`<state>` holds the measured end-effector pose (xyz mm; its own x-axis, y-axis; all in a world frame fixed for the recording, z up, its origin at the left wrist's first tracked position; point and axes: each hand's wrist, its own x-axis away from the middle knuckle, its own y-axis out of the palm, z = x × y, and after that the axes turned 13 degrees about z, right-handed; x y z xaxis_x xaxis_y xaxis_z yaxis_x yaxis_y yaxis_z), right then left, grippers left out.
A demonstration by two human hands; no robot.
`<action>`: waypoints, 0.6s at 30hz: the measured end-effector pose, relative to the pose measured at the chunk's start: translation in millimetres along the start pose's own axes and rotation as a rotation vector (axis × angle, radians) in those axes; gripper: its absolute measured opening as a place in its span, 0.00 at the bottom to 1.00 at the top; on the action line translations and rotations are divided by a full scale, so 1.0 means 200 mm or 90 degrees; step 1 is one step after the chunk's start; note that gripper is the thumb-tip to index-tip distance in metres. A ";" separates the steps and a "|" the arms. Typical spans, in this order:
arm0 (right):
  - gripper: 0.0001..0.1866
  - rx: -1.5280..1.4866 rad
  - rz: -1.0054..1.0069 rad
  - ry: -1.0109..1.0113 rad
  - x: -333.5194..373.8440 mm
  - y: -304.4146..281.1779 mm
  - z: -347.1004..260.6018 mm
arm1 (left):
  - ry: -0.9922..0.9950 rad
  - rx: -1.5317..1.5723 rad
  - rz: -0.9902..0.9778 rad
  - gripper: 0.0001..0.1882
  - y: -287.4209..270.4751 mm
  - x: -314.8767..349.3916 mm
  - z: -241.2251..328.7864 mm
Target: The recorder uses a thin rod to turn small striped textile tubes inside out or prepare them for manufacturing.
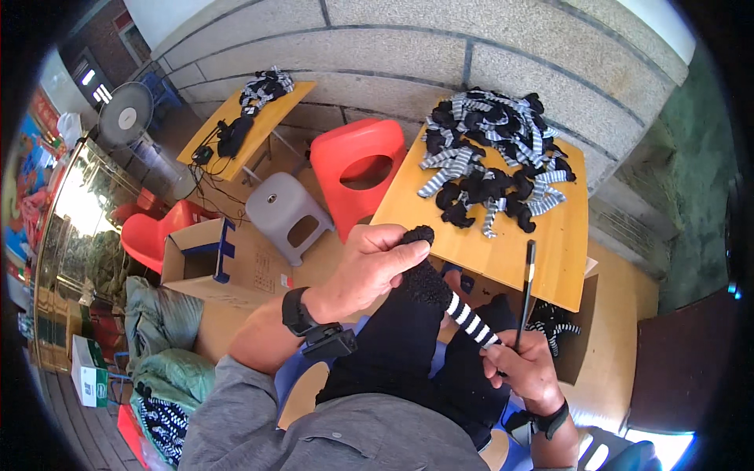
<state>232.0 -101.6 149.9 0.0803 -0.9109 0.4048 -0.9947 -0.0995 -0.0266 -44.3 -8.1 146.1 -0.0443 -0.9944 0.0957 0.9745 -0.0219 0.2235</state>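
Observation:
A sock (428, 282) with a fuzzy black part and a black-and-white striped part is stretched over my lap. My left hand (365, 267) pinches its black end between thumb and fingers. The striped end is gripped by my right hand (526, 369), lower and to the right. A thin black rod (527, 290) stands up out of the right hand too; its lower end is hidden by the fingers. Beyond my hands, a heap of similar black and grey-striped socks (491, 133) lies on a yellow wooden table (558, 243).
Under the table's right side, a cardboard box (580, 345) holds more striped pieces. Red (361, 157) and grey (287, 208) plastic stools stand ahead. A second table (267, 129), an open carton (236, 271), a fan (126, 115) and a green sack (177, 377) are on the left.

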 end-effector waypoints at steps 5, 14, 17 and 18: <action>0.07 -0.024 0.026 -0.061 0.00 0.00 0.08 | -0.003 0.016 -0.004 0.06 -0.01 0.02 0.00; 0.07 -0.037 0.041 -0.041 0.01 0.00 0.14 | 0.012 0.015 -0.001 0.08 0.03 0.00 -0.05; 0.08 -0.061 0.039 -0.010 0.03 -0.01 0.14 | -0.005 -0.007 -0.018 0.08 0.04 0.02 -0.08; 0.08 -0.045 0.033 0.003 0.04 -0.01 0.12 | -0.007 -0.002 -0.020 0.08 0.05 0.02 -0.09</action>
<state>235.4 -118.9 130.8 0.0282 -0.9122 0.4088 -0.9996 -0.0234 0.0169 -31.9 -14.2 132.0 -0.0773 -0.9921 0.0986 0.9732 -0.0536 0.2236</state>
